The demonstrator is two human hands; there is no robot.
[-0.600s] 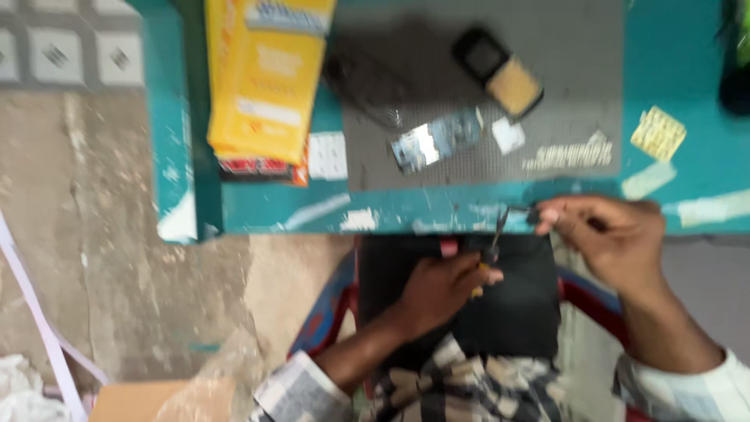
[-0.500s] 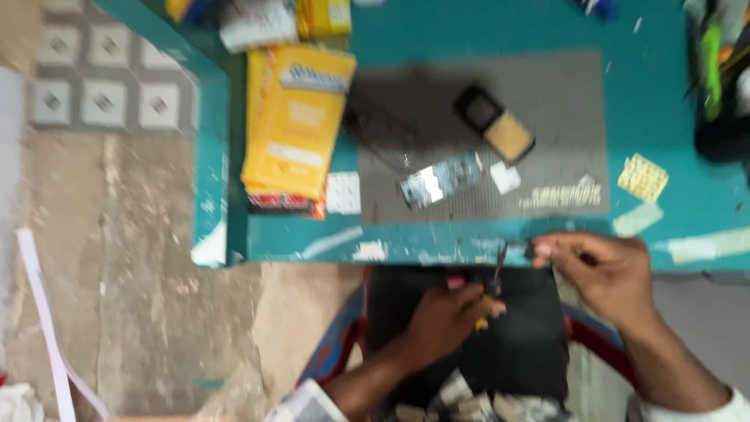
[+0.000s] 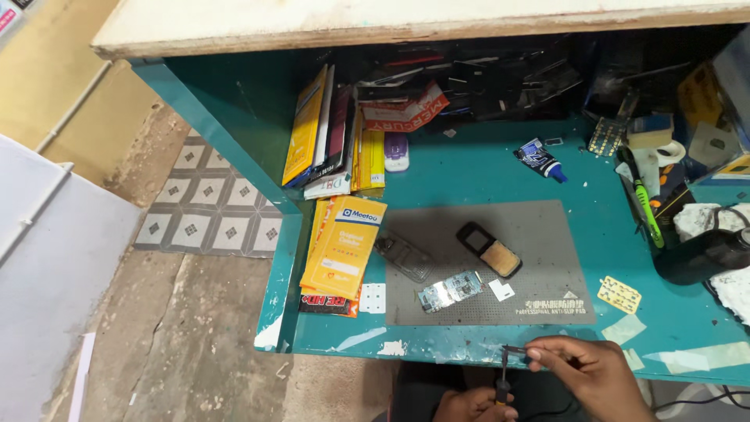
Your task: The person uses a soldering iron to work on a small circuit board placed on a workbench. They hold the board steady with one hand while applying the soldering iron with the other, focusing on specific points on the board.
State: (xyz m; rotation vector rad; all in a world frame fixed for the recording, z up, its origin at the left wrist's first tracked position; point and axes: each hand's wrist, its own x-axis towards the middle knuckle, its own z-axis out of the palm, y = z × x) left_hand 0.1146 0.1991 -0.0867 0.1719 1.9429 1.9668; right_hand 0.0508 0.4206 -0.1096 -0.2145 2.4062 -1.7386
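Note:
My right hand [image 3: 590,373] rests at the front edge of the teal bench [image 3: 484,176] and pinches a thin dark wire [image 3: 514,352]. Lower down, at the frame's bottom edge, my left hand [image 3: 469,406] grips a small tool with a yellow and black handle [image 3: 502,388], its tip pointing up toward the wire. On the grey mat [image 3: 539,242] lie an opened phone shell [image 3: 402,256], a phone body with a tan back [image 3: 490,249] and a small circuit board [image 3: 451,291].
Yellow packets [image 3: 344,246] lie left of the mat. Upright packets [image 3: 328,133] stand at the back. A glue tube [image 3: 541,159], a green tool [image 3: 642,205], a black round object [image 3: 703,256] and clutter fill the right side. Tiled floor [image 3: 207,207] lies at the left.
The view has tilted up and pulled back, so the bench's back shelf now shows. Both hands have dropped to the bottom edge and still hold the wire and the tool.

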